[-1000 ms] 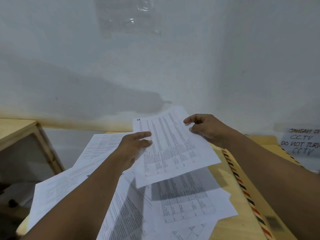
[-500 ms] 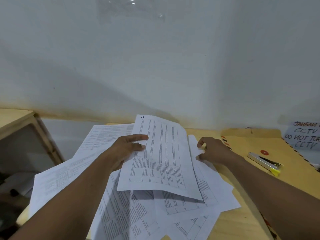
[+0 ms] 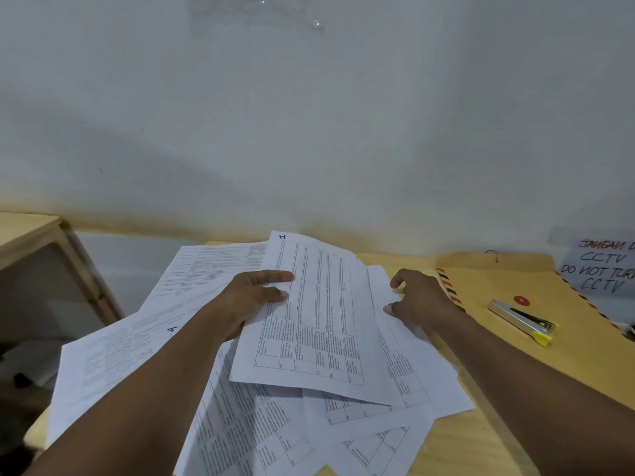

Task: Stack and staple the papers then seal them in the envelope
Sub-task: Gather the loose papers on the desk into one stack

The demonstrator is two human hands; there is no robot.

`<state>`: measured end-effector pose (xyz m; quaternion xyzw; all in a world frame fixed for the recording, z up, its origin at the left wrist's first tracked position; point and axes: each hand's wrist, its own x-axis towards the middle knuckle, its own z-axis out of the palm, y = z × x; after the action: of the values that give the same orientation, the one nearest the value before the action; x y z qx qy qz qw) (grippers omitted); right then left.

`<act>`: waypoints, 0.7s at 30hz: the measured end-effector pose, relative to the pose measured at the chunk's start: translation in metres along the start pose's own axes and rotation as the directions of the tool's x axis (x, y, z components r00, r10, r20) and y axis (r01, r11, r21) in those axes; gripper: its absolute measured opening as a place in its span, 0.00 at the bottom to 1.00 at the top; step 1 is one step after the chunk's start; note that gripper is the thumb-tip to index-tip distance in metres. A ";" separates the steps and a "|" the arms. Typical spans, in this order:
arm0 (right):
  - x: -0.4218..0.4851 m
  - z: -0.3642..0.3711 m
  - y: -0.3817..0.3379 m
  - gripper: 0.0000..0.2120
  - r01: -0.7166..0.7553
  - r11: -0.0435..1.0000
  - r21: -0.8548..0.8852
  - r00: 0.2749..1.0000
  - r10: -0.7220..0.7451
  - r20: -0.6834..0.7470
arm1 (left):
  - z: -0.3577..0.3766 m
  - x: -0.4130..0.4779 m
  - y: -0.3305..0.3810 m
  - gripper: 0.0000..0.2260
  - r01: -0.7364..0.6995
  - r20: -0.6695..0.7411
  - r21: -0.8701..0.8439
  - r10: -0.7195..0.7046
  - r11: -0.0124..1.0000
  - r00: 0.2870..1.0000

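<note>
Shifted down, right hand [image 3: 422,300] pinches lower sheet [image 3: 412,365], left hand [image 3: 251,297] grips top sheet [image 3: 319,331]

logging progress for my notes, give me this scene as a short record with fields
left hand: holds the sheet marked 1 by its left edge, lifted above the pile
right hand: fingers curled at the edge of a lower sheet; grip unclear
papers: loose and overlapping, not stacked
stapler: lies on the envelope, untouched
envelope: flat on the table, right of the papers
stage: gathering sheets; stapling not begun
</note>
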<state>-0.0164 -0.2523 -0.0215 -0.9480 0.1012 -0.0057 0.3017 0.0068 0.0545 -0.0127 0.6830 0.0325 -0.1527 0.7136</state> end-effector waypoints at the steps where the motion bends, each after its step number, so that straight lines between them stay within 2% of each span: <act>1: 0.000 0.001 0.001 0.22 0.001 1.000 -0.006 1.000 -0.001 -0.005 | -0.002 0.000 0.000 0.14 -0.002 -0.002 0.007 0.002 1.000 1.000; 8: -0.006 0.010 0.006 0.15 0.046 0.999 -0.014 0.996 -0.047 -0.079 | -0.010 -0.002 -0.001 0.14 0.012 -0.030 0.018 -0.011 1.000 0.999; 14: -0.007 0.018 0.000 0.14 0.038 0.995 0.093 0.992 -0.027 -0.120 | -0.003 -0.007 0.002 0.13 -0.030 -0.046 0.197 0.040 0.980 0.998; 17: -0.007 0.014 -0.008 0.15 0.091 0.960 0.265 0.986 -0.050 -0.157 | 0.002 -0.009 0.004 0.13 -0.050 -0.047 0.201 0.060 0.978 0.997; 21: -0.002 0.002 -0.020 0.18 0.075 0.816 0.573 0.993 -0.007 -0.120 | 0.008 -0.010 0.009 0.12 -0.083 -0.065 0.200 0.098 0.976 0.993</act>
<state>-0.0142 -0.2349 -0.0119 -0.8126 0.0909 -0.0956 0.5677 -0.0017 0.0483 -0.0005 0.7561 0.0126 -0.0971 0.6471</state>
